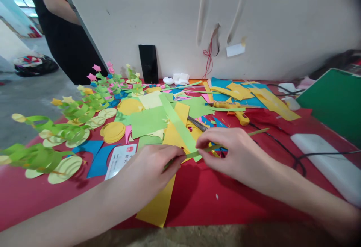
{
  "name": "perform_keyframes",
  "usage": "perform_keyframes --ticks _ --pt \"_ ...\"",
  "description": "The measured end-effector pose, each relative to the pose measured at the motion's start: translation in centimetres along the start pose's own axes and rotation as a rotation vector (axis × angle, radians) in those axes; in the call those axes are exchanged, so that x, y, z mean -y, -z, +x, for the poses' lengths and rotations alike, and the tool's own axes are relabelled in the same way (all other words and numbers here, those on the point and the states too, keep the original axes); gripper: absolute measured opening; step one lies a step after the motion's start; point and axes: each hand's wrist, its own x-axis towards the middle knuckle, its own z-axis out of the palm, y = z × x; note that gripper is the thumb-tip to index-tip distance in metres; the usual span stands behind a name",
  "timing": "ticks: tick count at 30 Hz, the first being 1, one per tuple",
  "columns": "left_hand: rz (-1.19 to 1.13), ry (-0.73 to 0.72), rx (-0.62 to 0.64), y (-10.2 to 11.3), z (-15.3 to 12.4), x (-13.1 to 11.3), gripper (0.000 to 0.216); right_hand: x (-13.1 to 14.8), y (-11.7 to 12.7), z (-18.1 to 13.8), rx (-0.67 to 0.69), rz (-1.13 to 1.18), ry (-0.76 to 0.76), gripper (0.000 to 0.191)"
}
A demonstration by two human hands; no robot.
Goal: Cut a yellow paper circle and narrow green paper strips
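The left hand (pixel 152 166) and right hand (pixel 235 153) each pinch, fingertips closed, one thin green paper strip (pixel 194 153), held taut between them just above the red tabletop (pixel 220 198); a flat yellow sheet (pixel 158 205) lies beneath; metal scissors (pixel 197 123) sit just behind; curly green paper spirals (pixel 70 115) on round discs stand to the left.

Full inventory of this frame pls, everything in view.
thin strip: one, green, pinched between both hands
loose paper: many, green, yellow, blue, mid-table
paper trees: a row, green with stars, left side
scissors: one, partly under paper, centre
tool: one, yellow, right of scissors
phone: one, black, leaning on wall
card: one, white, beside left hand
board: one, green, far right
table cover: one, red
other person: one, black clothes, top left
left hand: one, on strip
right hand: one, on strip
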Motion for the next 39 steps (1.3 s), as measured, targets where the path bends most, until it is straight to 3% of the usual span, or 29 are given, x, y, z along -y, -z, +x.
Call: perform_keyframes --ticks 8,16,24,31,35,39 --pt "-0.027 -0.05 -0.019 -0.6 -0.4 -0.3 0.015 1.4 -1.7 -0.1 0.004 0.101 -0.02 0.01" --pt "0.022 -0.063 -0.04 -0.1 -0.7 -0.3 0.014 0.9 -1.1 -0.1 -0.033 0.004 0.013 0.01" --pt "0.197 -0.051 -0.207 3.8 -0.8 0.2 0.019 -4.4 3.0 2.1 -0.189 -0.211 -0.121 0.01" --pt "0.146 -0.024 -0.197 4.1 -0.6 0.4 0.015 -9.9 5.6 2.3 -0.253 -0.302 -0.272 0.013" --pt "0.11 0.001 -0.153 3.6 -0.3 0.6 0.016 -8.3 6.3 2.1 -0.177 -0.145 -0.243 0.025" --pt "0.044 0.026 -0.069 2.8 0.0 0.8 0.017 -4.6 5.7 1.4 0.001 -0.025 -0.052 0.031"
